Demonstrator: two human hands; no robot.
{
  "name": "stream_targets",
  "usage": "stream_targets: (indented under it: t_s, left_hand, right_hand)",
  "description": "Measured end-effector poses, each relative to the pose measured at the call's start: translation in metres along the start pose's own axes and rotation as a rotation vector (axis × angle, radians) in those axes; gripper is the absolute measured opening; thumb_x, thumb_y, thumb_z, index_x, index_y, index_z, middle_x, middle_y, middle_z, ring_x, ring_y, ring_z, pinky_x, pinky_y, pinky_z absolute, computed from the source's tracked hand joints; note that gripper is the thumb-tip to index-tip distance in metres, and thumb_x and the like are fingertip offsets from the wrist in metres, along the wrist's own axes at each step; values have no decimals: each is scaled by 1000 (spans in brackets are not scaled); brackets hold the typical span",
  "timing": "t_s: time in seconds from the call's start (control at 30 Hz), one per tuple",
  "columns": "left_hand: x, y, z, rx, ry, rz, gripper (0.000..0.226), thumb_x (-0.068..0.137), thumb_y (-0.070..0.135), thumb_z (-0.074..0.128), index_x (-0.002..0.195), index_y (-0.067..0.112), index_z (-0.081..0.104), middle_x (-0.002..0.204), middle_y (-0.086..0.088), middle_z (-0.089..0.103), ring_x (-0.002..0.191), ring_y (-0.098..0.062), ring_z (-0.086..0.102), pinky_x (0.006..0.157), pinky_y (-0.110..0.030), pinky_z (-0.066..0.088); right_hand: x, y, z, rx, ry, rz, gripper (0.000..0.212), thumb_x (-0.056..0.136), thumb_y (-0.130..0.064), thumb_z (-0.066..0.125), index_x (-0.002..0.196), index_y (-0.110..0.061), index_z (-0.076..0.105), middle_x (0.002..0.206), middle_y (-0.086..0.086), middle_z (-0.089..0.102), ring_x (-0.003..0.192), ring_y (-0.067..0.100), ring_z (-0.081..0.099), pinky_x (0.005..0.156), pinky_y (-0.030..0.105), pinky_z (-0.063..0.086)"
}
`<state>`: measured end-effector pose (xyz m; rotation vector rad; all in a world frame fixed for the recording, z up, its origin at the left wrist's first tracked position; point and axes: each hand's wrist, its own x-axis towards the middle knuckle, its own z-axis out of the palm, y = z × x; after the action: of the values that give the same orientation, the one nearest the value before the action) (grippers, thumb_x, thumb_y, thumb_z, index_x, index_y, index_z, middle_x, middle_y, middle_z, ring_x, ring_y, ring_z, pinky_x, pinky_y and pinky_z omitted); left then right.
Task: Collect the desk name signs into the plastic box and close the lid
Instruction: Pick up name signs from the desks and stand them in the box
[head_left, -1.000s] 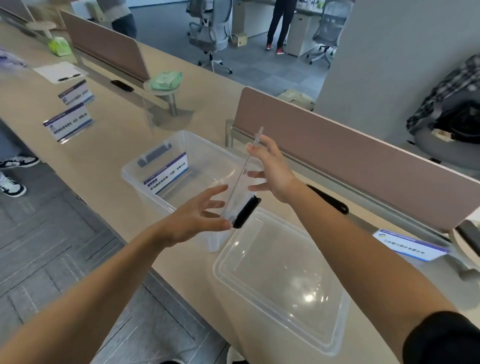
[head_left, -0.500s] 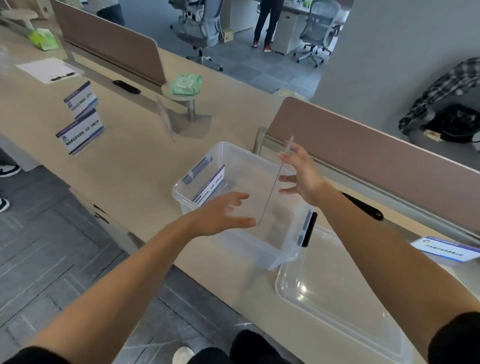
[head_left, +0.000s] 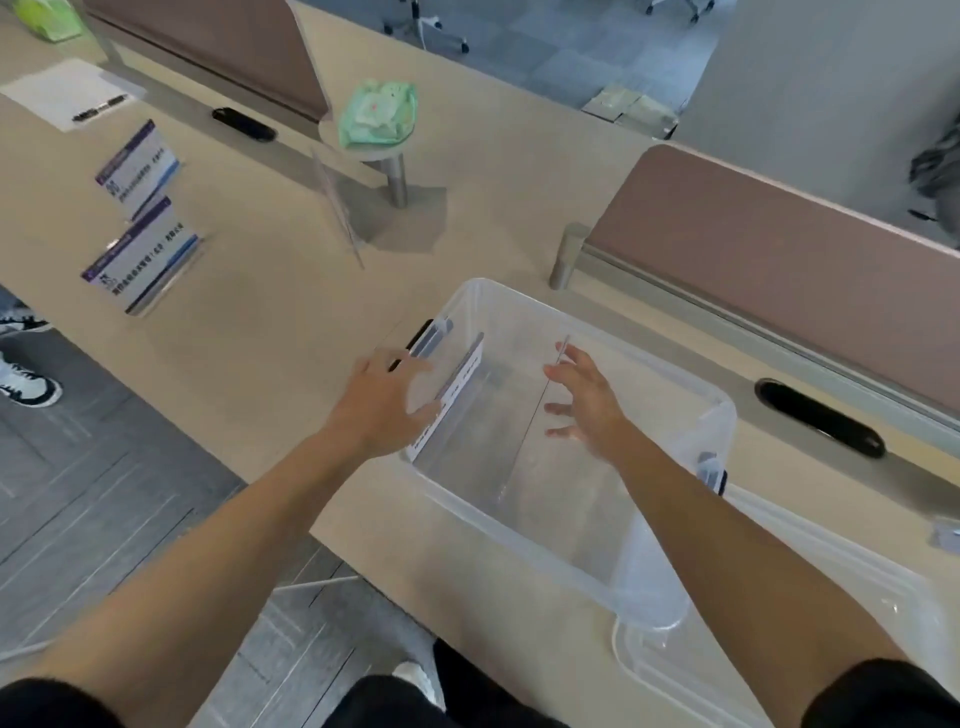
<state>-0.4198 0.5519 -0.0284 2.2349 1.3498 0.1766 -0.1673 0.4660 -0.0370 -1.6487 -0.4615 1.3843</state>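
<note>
Head view: the plastic box (head_left: 519, 540) stands on the desk (head_left: 260, 322) at centre, and its lid (head_left: 841, 545) lies off at 4 o'clock. Your right grip (head_left: 584, 402), fingers spread straight, touches a clear name sign (head_left: 519, 452) that stands edge-on inside the box. Your left grip (head_left: 382, 397), also spread open, rests on the 9 o'clock rim. A printed sign (head_left: 140, 254) stands at 10 o'clock.

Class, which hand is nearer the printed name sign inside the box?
Left. The left hand is right beside the printed name sign; the right hand is farther off, over the middle of the box.
</note>
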Motion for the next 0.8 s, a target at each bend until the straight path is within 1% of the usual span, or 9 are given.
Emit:
stream_targets:
  t_s: [0.07, 0.13, 0.23, 0.33, 0.43, 0.57, 0.63, 0.7, 0.8]
  left_hand:
    - [14, -6, 2, 5, -29, -29, 59, 86, 42, 64, 141, 31, 44, 143, -5, 38, 125, -31, 41, 104, -46, 41]
    - [23, -11, 5, -10, -66, -36, 62, 87, 43, 61, 144, 35, 36, 147, -3, 33, 127, -30, 41, 101, -47, 43]
    - [31, -15, 10, -1, -104, -13, 65, 89, 41, 59, 147, 36, 29, 146, -2, 34, 133, -31, 31, 104, -46, 39]
    - [34, -19, 15, -25, -96, 7, 65, 89, 41, 57, 147, 37, 27, 143, 0, 40, 130, -31, 31, 103, -44, 36]
    - [35, -27, 18, -24, -84, 40, 65, 87, 45, 54, 146, 40, 27, 139, 2, 45, 128, -29, 35, 103, -41, 35]
    - [34, -24, 17, -66, -48, 16, 63, 88, 38, 58, 146, 39, 32, 130, 2, 47, 118, -27, 35, 98, -37, 38]
    - [33, -23, 17, -73, -37, 21, 61, 88, 37, 57, 145, 38, 34, 124, 1, 49, 114, -25, 36, 97, -37, 39]
    - [35, -25, 18, -75, -30, 34, 60, 88, 38, 57, 144, 37, 35, 118, 1, 50, 110, -26, 39, 98, -38, 41]
    - [36, -28, 21, -79, -22, 51, 58, 88, 37, 57, 143, 38, 36, 115, 1, 51, 108, -26, 42, 97, -34, 38]
  right_hand:
    - [17, 12, 9, 16, -2, 46, 75, 69, -46, 69, 140, -42, 44, 139, -14, 49, 96, 25, 55, 83, 51, 52]
    - [29, 22, 15, 19, 3, 71, 74, 69, -46, 69, 139, -43, 44, 142, -13, 47, 105, 27, 53, 85, 54, 51]
    - [45, 33, 23, 13, 36, 93, 76, 70, -45, 68, 141, -42, 43, 141, -13, 44, 121, 31, 46, 90, 57, 49]
    - [54, 39, 28, 37, 65, 94, 74, 71, -41, 68, 141, -43, 44, 140, -14, 43, 123, 28, 46, 88, 54, 50]
    - [64, 45, 34, 35, 84, 88, 65, 82, -31, 69, 142, -41, 44, 141, -13, 43, 124, 20, 44, 83, 49, 50]
    - [72, 54, 34, 58, 136, 66, 59, 90, -23, 68, 145, -30, 47, 148, -5, 45, 130, 20, 46, 94, 51, 49]
    - [72, 56, 32, 48, 122, 50, 61, 91, -27, 69, 147, -29, 44, 150, -1, 43, 130, 21, 47, 96, 52, 50]
    - [66, 55, 32, 3, 129, 90, 71, 84, -41, 73, 147, -33, 41, 148, 1, 42, 132, 25, 46, 91, 52, 53]
    - [52, 58, 30, -12, 110, 269, 83, 80, -47, 76, 149, -36, 30, 144, 3, 39, 128, 33, 45, 89, 56, 54]
